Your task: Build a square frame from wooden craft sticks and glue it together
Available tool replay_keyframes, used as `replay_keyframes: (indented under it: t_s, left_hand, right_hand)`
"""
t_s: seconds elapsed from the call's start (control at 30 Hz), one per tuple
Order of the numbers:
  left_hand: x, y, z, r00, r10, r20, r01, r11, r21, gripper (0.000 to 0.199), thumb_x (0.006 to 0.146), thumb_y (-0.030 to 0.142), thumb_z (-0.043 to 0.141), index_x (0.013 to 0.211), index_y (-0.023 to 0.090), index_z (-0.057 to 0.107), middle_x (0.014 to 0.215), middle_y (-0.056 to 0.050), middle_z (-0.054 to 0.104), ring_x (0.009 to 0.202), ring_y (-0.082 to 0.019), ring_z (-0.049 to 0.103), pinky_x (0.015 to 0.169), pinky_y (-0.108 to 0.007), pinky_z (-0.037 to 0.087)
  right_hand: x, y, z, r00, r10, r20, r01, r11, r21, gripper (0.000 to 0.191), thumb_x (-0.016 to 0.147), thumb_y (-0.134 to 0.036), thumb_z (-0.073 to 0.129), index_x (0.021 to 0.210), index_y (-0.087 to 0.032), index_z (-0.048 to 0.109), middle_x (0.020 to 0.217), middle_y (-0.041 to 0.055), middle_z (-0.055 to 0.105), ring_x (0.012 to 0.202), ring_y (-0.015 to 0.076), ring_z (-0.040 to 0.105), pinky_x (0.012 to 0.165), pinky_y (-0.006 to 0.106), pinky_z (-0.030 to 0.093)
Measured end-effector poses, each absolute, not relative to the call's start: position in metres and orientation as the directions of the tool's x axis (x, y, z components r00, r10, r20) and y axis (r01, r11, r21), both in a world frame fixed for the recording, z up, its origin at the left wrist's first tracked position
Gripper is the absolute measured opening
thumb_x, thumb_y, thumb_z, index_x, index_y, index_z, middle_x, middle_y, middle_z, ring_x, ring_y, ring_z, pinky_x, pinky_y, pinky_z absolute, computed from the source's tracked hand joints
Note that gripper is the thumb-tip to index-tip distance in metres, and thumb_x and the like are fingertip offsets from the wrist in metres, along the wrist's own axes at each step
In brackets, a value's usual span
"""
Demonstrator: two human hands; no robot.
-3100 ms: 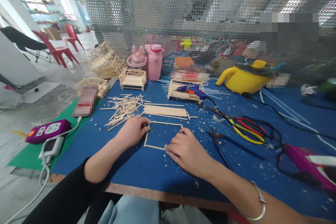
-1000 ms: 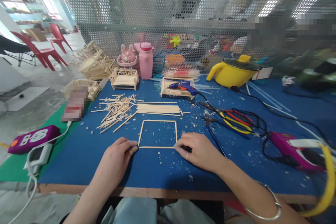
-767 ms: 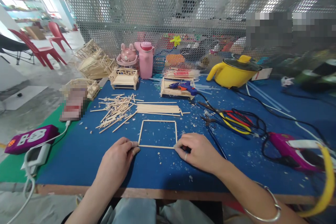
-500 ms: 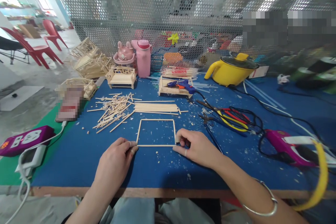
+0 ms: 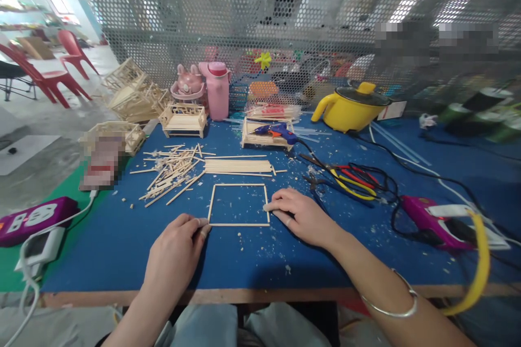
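Note:
A rectangle of thin wooden sticks [image 5: 239, 224] lies flat on the blue tabletop in front of me. At its near left corner, my left hand [image 5: 175, 249] is closed, with thumb and forefinger pinching the stick ends. My right hand [image 5: 305, 219] has its fingertips together on the right side stick, a little above the near right corner; a bracelet circles that wrist. Just beyond the rectangle is a row of straight sticks [image 5: 238, 166], with a loose heap of cut sticks [image 5: 173, 171] to its left.
A glue gun [image 5: 273, 129] rests on a small stick-built bench behind the row. Pliers [image 5: 315, 181] and tangled cables lie to the right, near a yellow pot [image 5: 352, 110]. Another stick bench [image 5: 183, 120], a pink bottle [image 5: 217, 92] and a phone [image 5: 103, 162] stand or lie farther left.
My right hand has shifted from the near right corner up along the right side stick. My left hand stays at the near left corner. The whole view has shifted slightly.

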State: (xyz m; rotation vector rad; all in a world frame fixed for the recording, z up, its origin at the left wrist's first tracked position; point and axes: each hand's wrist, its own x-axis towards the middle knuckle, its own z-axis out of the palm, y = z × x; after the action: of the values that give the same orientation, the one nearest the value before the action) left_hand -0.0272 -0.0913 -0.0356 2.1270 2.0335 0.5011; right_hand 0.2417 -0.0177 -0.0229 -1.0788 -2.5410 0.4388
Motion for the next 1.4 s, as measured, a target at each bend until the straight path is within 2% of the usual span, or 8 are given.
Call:
replay_keyframes:
  t_s: [0.37, 0.53, 0.67, 0.8, 0.9, 1.03, 1.13, 1.4]
  left_hand:
    - [-0.025, -0.093, -0.036, 0.016, 0.989, 0.145, 0.953, -0.059, 0.296, 0.033, 0.09, 0.036, 0.038, 0.085, 0.021, 0.067, 0.09, -0.005, 0.065, 0.078, -0.017, 0.063, 0.067, -0.026, 0.047]
    - [-0.025, -0.092, -0.035, 0.002, 0.993, 0.114, 0.949, -0.038, 0.314, 0.033, 0.09, 0.037, 0.038, 0.086, 0.022, 0.067, 0.091, -0.004, 0.065, 0.08, -0.019, 0.063, 0.069, -0.028, 0.047]
    - [-0.027, -0.093, -0.034, 0.001, 0.993, 0.119, 0.934, -0.043, 0.354, 0.031, 0.089, 0.039, 0.038, 0.09, 0.023, 0.065, 0.094, -0.004, 0.065, 0.083, -0.019, 0.063, 0.071, -0.028, 0.046]
    - [-0.03, -0.097, -0.033, -0.028, 0.99, 0.139, 0.923, -0.027, 0.384, 0.026, 0.086, 0.039, 0.043, 0.098, 0.023, 0.06, 0.096, -0.004, 0.065, 0.084, -0.02, 0.062, 0.071, -0.029, 0.047]
    - [-0.03, -0.098, -0.034, -0.056, 0.99, 0.128, 0.922, 0.002, 0.386, 0.027, 0.085, 0.038, 0.045, 0.102, 0.022, 0.058, 0.096, -0.004, 0.064, 0.084, -0.02, 0.062, 0.071, -0.03, 0.047]
    - [-0.028, -0.096, -0.036, -0.056, 0.991, 0.119, 0.926, 0.008, 0.377, 0.025, 0.086, 0.037, 0.043, 0.096, 0.023, 0.061, 0.097, -0.004, 0.064, 0.084, -0.02, 0.062, 0.072, -0.03, 0.046]
    - [-0.028, -0.095, -0.037, -0.028, 0.993, 0.117, 0.926, -0.018, 0.378, 0.028, 0.088, 0.038, 0.04, 0.089, 0.024, 0.063, 0.095, -0.003, 0.064, 0.082, -0.018, 0.062, 0.071, -0.028, 0.046]
    - [-0.027, -0.093, -0.036, -0.016, 0.994, 0.105, 0.919, -0.027, 0.393, 0.03, 0.088, 0.04, 0.04, 0.085, 0.024, 0.065, 0.093, -0.002, 0.064, 0.083, -0.018, 0.062, 0.072, -0.028, 0.046]
  right_hand:
    - [0.243, -0.018, -0.025, -0.659, 0.726, 0.195, 0.632, 0.676, -0.379, 0.023, 0.088, -0.024, 0.047, 0.097, -0.025, 0.069, 0.093, 0.0048, 0.062, 0.086, 0.0161, 0.055, 0.079, 0.032, 0.045]
    - [0.242, -0.019, -0.025, -0.661, 0.73, 0.174, 0.636, 0.668, -0.386, 0.022, 0.087, -0.024, 0.049, 0.097, -0.024, 0.069, 0.093, 0.0049, 0.062, 0.087, 0.0165, 0.055, 0.079, 0.032, 0.045]
    - [0.243, -0.02, -0.019, -0.627, 0.753, 0.201, 0.612, 0.635, -0.47, 0.026, 0.084, -0.015, 0.048, 0.101, -0.024, 0.064, 0.098, 0.004, 0.063, 0.091, 0.0164, 0.056, 0.083, 0.033, 0.044]
    - [0.242, -0.008, -0.013, -0.473, 0.863, 0.177, 0.659, 0.48, -0.579, 0.032, 0.079, -0.008, 0.045, 0.105, -0.023, 0.056, 0.096, 0.0036, 0.064, 0.078, 0.0137, 0.058, 0.073, 0.028, 0.046]
    - [0.237, 0.007, -0.015, -0.432, 0.892, 0.134, 0.683, 0.421, -0.597, 0.039, 0.078, -0.006, 0.043, 0.113, -0.022, 0.05, 0.1, 0.0056, 0.064, 0.081, 0.0145, 0.059, 0.072, 0.028, 0.046]
    - [0.23, 0.018, -0.022, -0.453, 0.879, 0.151, 0.678, 0.449, -0.582, 0.048, 0.075, -0.001, 0.04, 0.118, -0.021, 0.047, 0.107, 0.0075, 0.064, 0.093, 0.017, 0.059, 0.08, 0.032, 0.044]
    - [0.23, 0.017, -0.024, -0.459, 0.873, 0.164, 0.673, 0.462, -0.577, 0.047, 0.074, 0.001, 0.039, 0.116, -0.02, 0.047, 0.109, 0.0076, 0.064, 0.093, 0.0175, 0.058, 0.082, 0.034, 0.044]
    - [0.234, 0.015, -0.027, -0.492, 0.85, 0.187, 0.629, 0.495, -0.599, 0.047, 0.073, 0.001, 0.039, 0.113, -0.021, 0.049, 0.103, 0.0049, 0.065, 0.098, 0.0171, 0.058, 0.086, 0.036, 0.044]
